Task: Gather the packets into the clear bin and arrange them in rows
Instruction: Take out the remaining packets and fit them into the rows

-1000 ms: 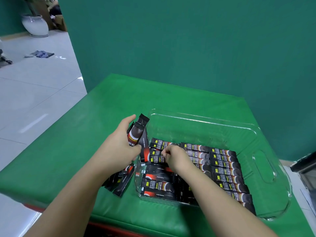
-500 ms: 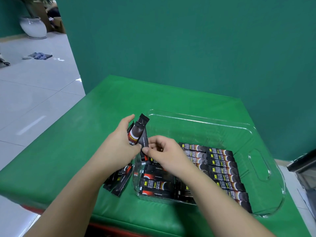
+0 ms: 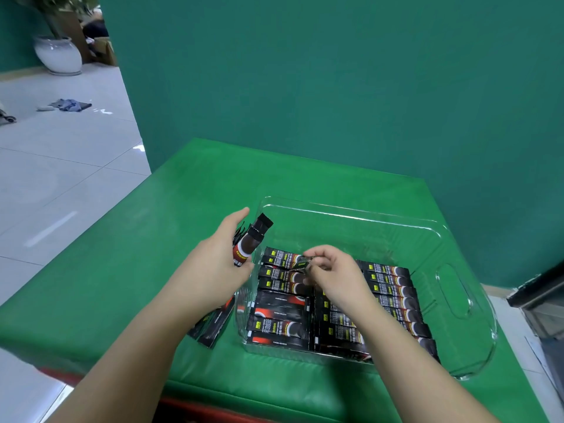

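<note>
Since half a second ago the right hand has moved away from the bundle and down into the clear bin – its grip now pinches a single packet between thumb and fingertips, low over the top of the left row. The left hand keeps its grip clenched round a bundle of packets, held upright just outside the bin's left wall. Inside the bin, dark packets lie flat in rows – one on the left, others under and right of the right forearm. A few loose packets lie on the green worktop beside the bin, partly hidden by the left arm
</note>
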`<control>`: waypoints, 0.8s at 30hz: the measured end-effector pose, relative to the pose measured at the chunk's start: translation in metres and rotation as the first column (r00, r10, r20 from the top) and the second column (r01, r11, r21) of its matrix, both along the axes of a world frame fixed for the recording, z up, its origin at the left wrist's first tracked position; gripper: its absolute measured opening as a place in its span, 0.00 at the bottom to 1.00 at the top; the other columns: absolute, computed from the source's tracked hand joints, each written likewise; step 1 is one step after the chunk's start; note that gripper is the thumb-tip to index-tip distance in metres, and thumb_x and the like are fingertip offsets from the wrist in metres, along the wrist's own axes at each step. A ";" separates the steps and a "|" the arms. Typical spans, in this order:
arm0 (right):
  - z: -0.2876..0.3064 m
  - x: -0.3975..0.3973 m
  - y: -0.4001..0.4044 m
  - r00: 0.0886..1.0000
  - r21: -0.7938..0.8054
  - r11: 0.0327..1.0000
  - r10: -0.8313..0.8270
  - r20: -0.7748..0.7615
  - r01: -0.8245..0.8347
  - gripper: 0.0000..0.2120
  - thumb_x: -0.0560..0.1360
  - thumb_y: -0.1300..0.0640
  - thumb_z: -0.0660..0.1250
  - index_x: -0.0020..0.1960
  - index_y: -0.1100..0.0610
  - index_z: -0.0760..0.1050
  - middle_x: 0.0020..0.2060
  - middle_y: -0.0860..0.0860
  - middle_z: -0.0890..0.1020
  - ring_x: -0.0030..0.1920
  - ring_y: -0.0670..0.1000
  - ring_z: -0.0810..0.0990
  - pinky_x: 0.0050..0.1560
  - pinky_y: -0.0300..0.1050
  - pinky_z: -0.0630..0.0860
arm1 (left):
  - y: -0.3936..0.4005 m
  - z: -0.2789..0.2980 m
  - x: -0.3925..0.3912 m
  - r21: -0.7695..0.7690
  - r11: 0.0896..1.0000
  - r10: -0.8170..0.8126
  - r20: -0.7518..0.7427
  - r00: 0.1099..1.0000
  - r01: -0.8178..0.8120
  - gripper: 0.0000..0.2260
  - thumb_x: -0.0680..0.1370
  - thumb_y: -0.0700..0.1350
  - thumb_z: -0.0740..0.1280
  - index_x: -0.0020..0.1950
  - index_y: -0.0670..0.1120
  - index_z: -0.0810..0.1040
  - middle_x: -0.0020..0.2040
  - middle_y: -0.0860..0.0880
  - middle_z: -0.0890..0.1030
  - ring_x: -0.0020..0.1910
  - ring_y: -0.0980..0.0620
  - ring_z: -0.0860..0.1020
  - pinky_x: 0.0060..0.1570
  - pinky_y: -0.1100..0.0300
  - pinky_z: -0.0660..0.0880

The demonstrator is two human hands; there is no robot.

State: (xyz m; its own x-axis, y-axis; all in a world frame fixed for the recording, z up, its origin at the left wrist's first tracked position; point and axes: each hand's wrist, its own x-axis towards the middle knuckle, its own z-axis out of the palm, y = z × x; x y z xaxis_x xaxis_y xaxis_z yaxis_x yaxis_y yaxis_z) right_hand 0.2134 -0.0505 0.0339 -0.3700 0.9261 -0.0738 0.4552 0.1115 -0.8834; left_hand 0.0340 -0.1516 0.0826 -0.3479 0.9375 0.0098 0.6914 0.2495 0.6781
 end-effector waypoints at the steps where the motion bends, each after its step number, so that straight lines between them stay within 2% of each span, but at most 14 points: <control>1: -0.002 0.002 0.000 1.000 0.006 1.000 0.004 0.025 -0.004 0.10 0.76 0.64 0.64 0.47 0.48 0.75 0.34 0.43 0.81 0.40 0.49 0.83 0.27 0.29 0.65 | 0.000 -0.001 0.000 -0.001 1.000 0.001 -0.003 1.000 -0.001 0.33 0.76 0.44 0.67 0.73 0.64 0.54 0.41 0.51 0.80 0.27 0.52 0.74 0.33 0.55 0.74; 3: -0.007 0.006 0.002 0.994 0.046 0.999 0.014 0.113 -0.019 0.07 0.76 0.61 0.66 0.47 0.49 0.76 0.35 0.43 0.81 0.35 0.46 0.80 0.26 0.30 0.65 | 0.001 -0.001 0.000 -0.003 1.000 0.006 0.006 1.000 -0.006 0.33 0.75 0.44 0.67 0.73 0.64 0.54 0.41 0.52 0.80 0.26 0.53 0.73 0.30 0.58 0.72; 4: -0.011 0.008 0.003 0.981 0.109 0.994 0.010 0.194 -0.031 0.04 0.75 0.58 0.68 0.46 0.49 0.77 0.35 0.43 0.80 0.34 0.45 0.78 0.28 0.34 0.67 | 0.002 -0.002 -0.001 -0.003 1.000 0.009 0.018 1.000 -0.009 0.33 0.75 0.44 0.67 0.73 0.64 0.55 0.41 0.52 0.80 0.26 0.52 0.74 0.30 0.58 0.72; 5: -0.012 0.009 0.003 0.957 0.180 0.982 -0.003 0.288 -0.051 0.01 0.74 0.55 0.69 0.44 0.49 0.78 0.35 0.43 0.79 0.35 0.45 0.75 0.34 0.39 0.70 | 0.002 -0.002 -0.001 -0.002 1.000 0.010 0.034 0.999 -0.010 0.33 0.75 0.44 0.67 0.73 0.64 0.55 0.41 0.51 0.80 0.28 0.51 0.75 0.32 0.58 0.73; 6: -0.014 0.010 0.004 0.922 0.256 0.963 -0.017 0.386 -0.089 0.03 0.74 0.52 0.70 0.43 0.51 0.79 0.37 0.44 0.78 0.39 0.46 0.73 0.39 0.41 0.71 | 0.002 -0.002 -0.002 -0.002 1.000 0.013 0.050 0.999 -0.013 0.32 0.75 0.44 0.67 0.72 0.64 0.55 0.41 0.51 0.80 0.29 0.49 0.76 0.33 0.57 0.74; 8: -0.016 0.008 0.004 0.849 0.341 0.919 -0.016 0.528 -0.195 0.06 0.74 0.51 0.69 0.45 0.53 0.78 0.42 0.47 0.74 0.47 0.48 0.70 0.47 0.43 0.68 | 0.003 -0.003 -0.002 -0.001 1.000 0.017 0.060 0.998 -0.017 0.32 0.76 0.44 0.67 0.72 0.64 0.56 0.41 0.51 0.80 0.29 0.49 0.75 0.32 0.57 0.74; 10: -0.017 0.002 0.002 0.811 0.346 0.898 0.020 0.585 -0.272 0.05 0.75 0.54 0.67 0.47 0.55 0.76 0.47 0.50 0.75 0.51 0.51 0.72 0.50 0.44 0.68 | 0.003 -0.003 -0.001 0.002 1.000 0.022 0.051 0.998 -0.022 0.31 0.76 0.44 0.67 0.72 0.63 0.56 0.40 0.51 0.79 0.28 0.50 0.75 0.30 0.59 0.73; 12: -0.021 -0.008 0.000 0.772 0.335 0.880 0.054 0.633 -0.336 0.05 0.75 0.58 0.65 0.50 0.56 0.74 0.50 0.52 0.77 0.52 0.54 0.76 0.48 0.44 0.70 | 0.003 -0.003 -0.001 0.002 1.000 0.030 0.050 0.998 -0.030 0.32 0.76 0.44 0.67 0.73 0.63 0.55 0.40 0.52 0.79 0.27 0.51 0.74 0.29 0.60 0.73; 16: -0.032 -0.029 -0.005 0.687 0.331 0.821 0.099 0.720 -0.465 0.07 0.74 0.66 0.63 0.50 0.61 0.76 0.50 0.56 0.77 0.51 0.58 0.77 0.48 0.48 0.74 | 0.002 -0.002 0.000 0.008 0.999 0.038 0.067 0.997 -0.038 0.32 0.76 0.44 0.67 0.73 0.63 0.55 0.40 0.52 0.79 0.27 0.52 0.74 0.29 0.60 0.72; 19: -0.040 -0.038 -0.009 0.625 0.314 0.793 0.106 0.773 -0.522 0.09 0.73 0.69 0.63 0.51 0.62 0.77 0.50 0.56 0.76 0.52 0.57 0.76 0.50 0.49 0.75 | 0.002 -0.002 0.000 0.016 0.999 0.044 0.080 0.996 -0.046 0.32 0.76 0.44 0.67 0.73 0.62 0.55 0.40 0.51 0.79 0.27 0.52 0.74 0.28 0.61 0.72; 22: -0.044 -0.039 -0.010 0.590 0.275 0.783 0.141 0.795 -0.557 0.08 0.77 0.61 0.64 0.54 0.62 0.77 0.53 0.56 0.76 0.56 0.56 0.74 0.55 0.46 0.73 | 0.002 -0.003 0.000 0.022 0.998 0.050 0.085 0.995 -0.052 0.32 0.76 0.44 0.67 0.74 0.62 0.54 0.39 0.51 0.79 0.26 0.53 0.73 0.26 0.63 0.70; 24: -0.046 -0.036 -0.010 0.579 0.258 0.778 0.160 0.799 -0.572 0.12 0.77 0.53 0.65 0.55 0.61 0.77 0.54 0.56 0.76 0.57 0.55 0.74 0.58 0.47 0.71 | 0.003 -0.003 0.000 0.021 0.998 0.051 0.081 0.995 -0.053 0.33 0.76 0.44 0.67 0.74 0.62 0.54 0.38 0.52 0.79 0.26 0.53 0.73 0.26 0.64 0.69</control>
State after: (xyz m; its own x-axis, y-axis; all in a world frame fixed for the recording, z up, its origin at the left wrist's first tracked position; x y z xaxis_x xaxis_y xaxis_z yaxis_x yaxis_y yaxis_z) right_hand 0.1772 -0.0601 -0.0122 -0.7013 0.7063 -0.0965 0.7128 0.6960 -0.0865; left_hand 0.0339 -0.1484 0.0795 -0.3968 0.9179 0.0011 0.6206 0.2674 0.7372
